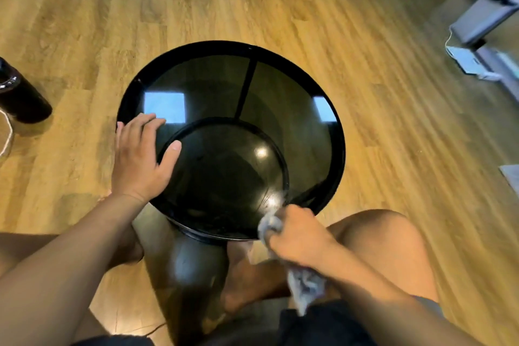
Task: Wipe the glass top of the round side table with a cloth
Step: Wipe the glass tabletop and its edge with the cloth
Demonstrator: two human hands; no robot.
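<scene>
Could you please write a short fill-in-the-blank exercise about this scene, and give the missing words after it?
1. The right hand grips a crumpled ____.
2. The left hand rests with straight fingers on the ____ top of the table.
3. Seen from above, the table is ____ in shape.
4. The dark bottle is on the wooden ____.

Missing words: cloth; glass; round; floor.
</scene>
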